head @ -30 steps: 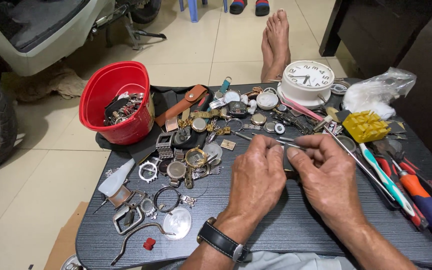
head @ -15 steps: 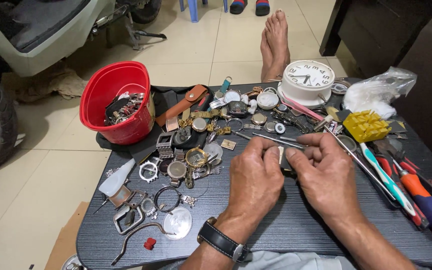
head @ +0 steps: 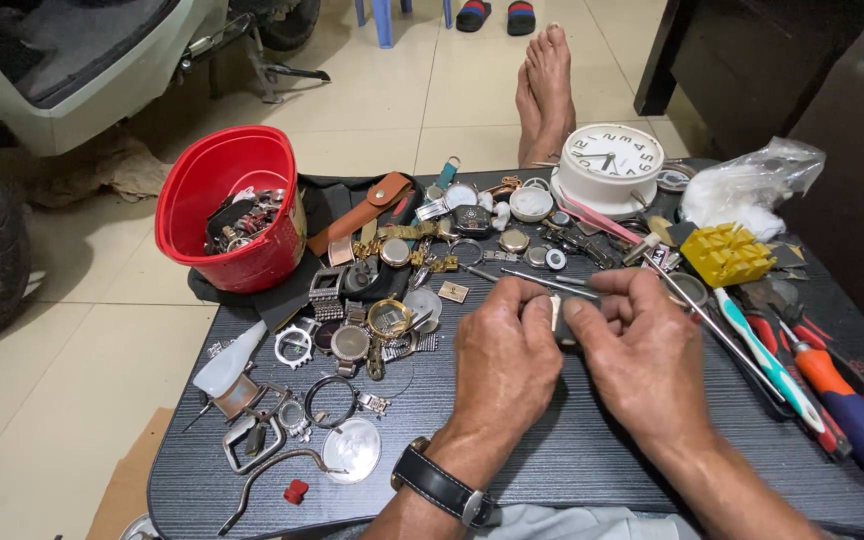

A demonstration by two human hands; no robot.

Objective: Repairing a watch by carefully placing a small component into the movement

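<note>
A small pale strip-like part [head: 555, 312] is pinched between both hands above the middle of the dark bench [head: 572, 460]. The left hand [head: 502, 365], wristwatch [head: 445, 487] worn on it, is closed on the part's left side; the right hand [head: 642, 350] is closed on its right, fingers [head: 592, 308] pressed together around it. What the part is cannot be told. Watch cases and rings [head: 352, 340] are scattered left of the hands. A red tub [head: 227, 205] of parts stands at far left, a white clock [head: 610, 165] behind, screwdrivers [head: 832, 400] at right.

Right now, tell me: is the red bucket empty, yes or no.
No, the red bucket holds a heap of watches and straps.
</note>
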